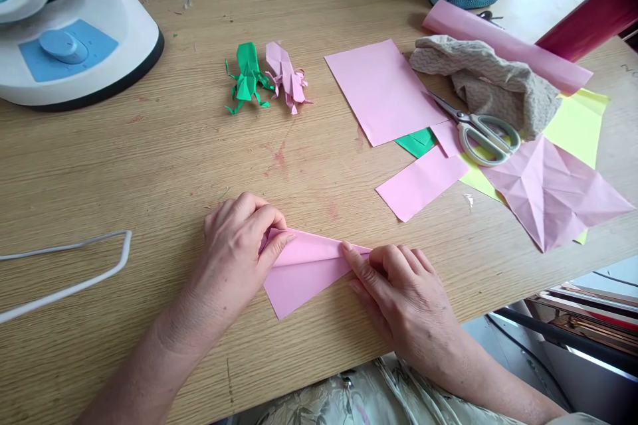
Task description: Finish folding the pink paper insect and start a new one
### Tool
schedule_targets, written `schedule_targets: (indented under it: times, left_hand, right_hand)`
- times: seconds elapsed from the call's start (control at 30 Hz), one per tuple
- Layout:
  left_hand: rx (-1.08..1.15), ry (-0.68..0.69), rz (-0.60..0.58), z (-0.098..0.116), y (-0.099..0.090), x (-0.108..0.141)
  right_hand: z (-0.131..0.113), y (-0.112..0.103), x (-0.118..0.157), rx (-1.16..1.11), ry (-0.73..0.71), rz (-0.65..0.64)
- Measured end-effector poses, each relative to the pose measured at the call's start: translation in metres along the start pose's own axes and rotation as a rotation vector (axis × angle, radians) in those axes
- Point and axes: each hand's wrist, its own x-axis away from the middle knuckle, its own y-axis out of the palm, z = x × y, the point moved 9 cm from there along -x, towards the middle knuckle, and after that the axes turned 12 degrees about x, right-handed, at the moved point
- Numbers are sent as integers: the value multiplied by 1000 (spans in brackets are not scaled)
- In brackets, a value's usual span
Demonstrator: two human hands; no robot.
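A folded sheet of pink paper (304, 282) lies between my hands near the front of the wooden table. Its upper part is turned over into a narrow flap that tapers to the right. My left hand (244, 239) pinches the wider left end, thumb on top and fingertips curled partly out of sight. At the pointed right end, my right hand (399, 285) has its thumb and fingers closed on the paper. Farther back stand two folded paper figures, one green (247, 80) and one pink (286, 76), side by side.
To the right lie flat pink sheets (381, 89), scissors (483, 136), a grey cloth (498, 80), a creased pink sheet (553, 192), yellow paper (581, 123) and a pink roll (503, 43). A white fan base (114, 33) stands far left. A white wire frame (100, 275) lies left.
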Motion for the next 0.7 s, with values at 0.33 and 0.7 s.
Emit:
schedule_targets:
  times: [0.33, 0.7]
  left_hand:
    - [-130, 104, 51, 15, -2, 5]
    - [-237, 336, -6, 48, 10, 30]
  right_hand:
    - [-1, -4, -2, 16, -8, 21]
    - [-9, -5, -10, 48, -70, -65]
